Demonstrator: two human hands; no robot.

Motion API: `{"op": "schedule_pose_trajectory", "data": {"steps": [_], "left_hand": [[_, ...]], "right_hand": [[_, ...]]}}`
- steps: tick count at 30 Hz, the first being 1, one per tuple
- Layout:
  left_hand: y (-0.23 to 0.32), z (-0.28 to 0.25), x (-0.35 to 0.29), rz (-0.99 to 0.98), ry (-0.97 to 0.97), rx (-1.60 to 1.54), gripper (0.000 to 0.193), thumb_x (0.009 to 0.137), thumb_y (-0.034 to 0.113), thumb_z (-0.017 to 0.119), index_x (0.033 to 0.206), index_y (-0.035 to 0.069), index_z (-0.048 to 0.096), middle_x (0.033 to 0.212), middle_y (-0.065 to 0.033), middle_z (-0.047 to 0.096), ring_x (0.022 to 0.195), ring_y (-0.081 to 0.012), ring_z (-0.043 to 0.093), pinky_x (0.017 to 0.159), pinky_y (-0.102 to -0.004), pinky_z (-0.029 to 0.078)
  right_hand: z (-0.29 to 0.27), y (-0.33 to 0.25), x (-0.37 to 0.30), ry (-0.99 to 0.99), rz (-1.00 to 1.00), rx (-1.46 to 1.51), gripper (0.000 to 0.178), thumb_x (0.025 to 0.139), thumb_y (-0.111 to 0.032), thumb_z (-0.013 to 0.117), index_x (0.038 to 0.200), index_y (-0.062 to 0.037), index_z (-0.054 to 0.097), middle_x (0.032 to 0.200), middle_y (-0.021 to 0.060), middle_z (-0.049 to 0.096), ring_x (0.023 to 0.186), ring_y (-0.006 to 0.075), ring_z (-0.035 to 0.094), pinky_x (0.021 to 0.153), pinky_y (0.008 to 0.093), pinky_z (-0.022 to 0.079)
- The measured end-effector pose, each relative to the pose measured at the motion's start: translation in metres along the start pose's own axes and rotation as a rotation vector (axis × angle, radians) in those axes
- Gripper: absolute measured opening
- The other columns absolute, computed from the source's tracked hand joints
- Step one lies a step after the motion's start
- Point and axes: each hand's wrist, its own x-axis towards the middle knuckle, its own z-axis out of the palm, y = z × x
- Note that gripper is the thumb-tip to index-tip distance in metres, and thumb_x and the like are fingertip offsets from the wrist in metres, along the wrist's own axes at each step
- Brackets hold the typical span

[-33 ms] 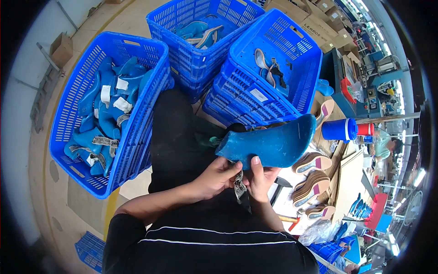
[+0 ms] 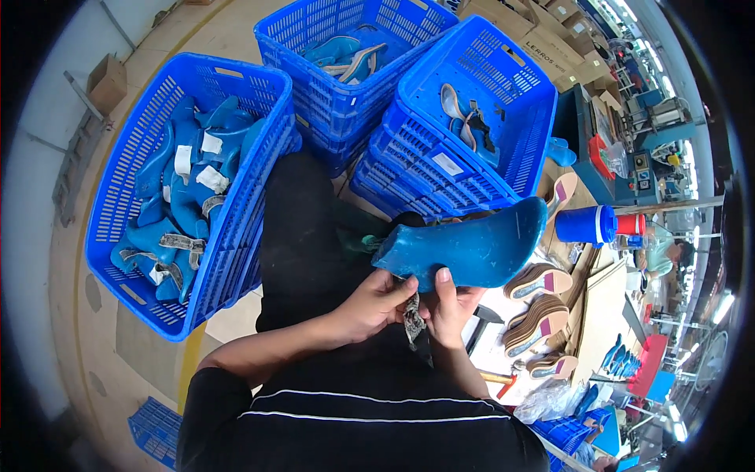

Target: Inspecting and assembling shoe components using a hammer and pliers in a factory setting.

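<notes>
a scuffed blue shoe last [image 2: 464, 244] is held on the person's side of the labelled crate [image 2: 417, 141], its blunt end to the left and its broad rounded end tipped up to the right, just below that crate's near corner. the left hand [image 2: 376, 303] is mostly closed, thumb and fingers pinching a frayed grey strip [image 2: 413, 318] at the lower edge of the last; the strip dangles between the 2 hands. the right hand [image 2: 448, 307] is half curled, thumb pressed on the face of the last and fingers tucked behind it; i cannot tell whether they also touch the strip.

inside the labelled crate lie a few shoe parts [image 2: 450, 102] with dark straps. just left of it is another crate [image 2: 314, 86], holding blue pieces and a pale-edged strap. further left of it, a 3rd crate [image 2: 250, 169] is heaped with blue lasts [image 2: 181, 208], some bearing white patches.

right of the labelled crate are a blue jug [image 2: 582, 226] and, just beside it, a red jug [image 2: 629, 224]. to its right and nearer the person, stacked soles [image 2: 536, 326] lie on a table, with a hammer [image 2: 499, 378] and clear plastic [image 2: 546, 403] nearer yet.
</notes>
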Motion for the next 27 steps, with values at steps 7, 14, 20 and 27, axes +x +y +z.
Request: {"op": "schedule_pose_trajectory", "data": {"steps": [7,14,20,27], "left_hand": [[0.003,-0.011,-0.003,0.076,-0.095,0.148,0.038,0.114,0.033,0.059,0.141,0.008,0.048,0.114,-0.0107,0.072,0.098,-0.0197,0.076,0.083,-0.036,0.064],[0.015,-0.013,0.002,0.007,-0.258,0.0,0.049,0.112,0.029,0.062,0.153,0.01,0.041,0.102,-0.0153,0.073,0.078,-0.0154,0.069,0.072,-0.0304,0.057],[0.03,-0.024,-0.008,0.228,0.043,1.227,0.047,0.107,0.019,0.068,0.15,0.014,0.053,0.116,-0.0155,0.069,0.08,-0.0262,0.071,0.075,-0.0383,0.059],[0.059,-0.044,-0.028,0.356,0.345,1.603,0.023,0.104,0.016,0.065,0.125,0.009,0.069,0.109,-0.017,0.075,0.1,-0.0394,0.074,0.085,-0.0501,0.06]], "right_hand": [[-0.008,0.019,0.01,0.119,-0.14,0.093,0.072,0.104,-0.017,0.074,0.161,-0.0114,0.03,0.142,0.0164,0.059,0.125,0.0272,0.061,0.105,0.045,0.055],[-0.009,0.02,0.017,0.23,-0.166,0.113,0.065,0.107,-0.024,0.07,0.16,-0.0116,0.034,0.145,0.0154,0.059,0.125,0.0263,0.063,0.107,0.045,0.055],[-0.03,0.013,0.031,0.32,-0.298,0.018,0.062,0.111,-0.036,0.063,0.16,-0.0098,0.035,0.147,0.0231,0.061,0.123,0.0299,0.067,0.105,0.0462,0.058],[-0.062,-0.013,0.044,0.276,-0.234,-0.002,0.065,0.111,-0.044,0.061,0.158,-0.0056,0.037,0.131,0.0264,0.069,0.108,0.0314,0.073,0.092,0.0419,0.064]]}}
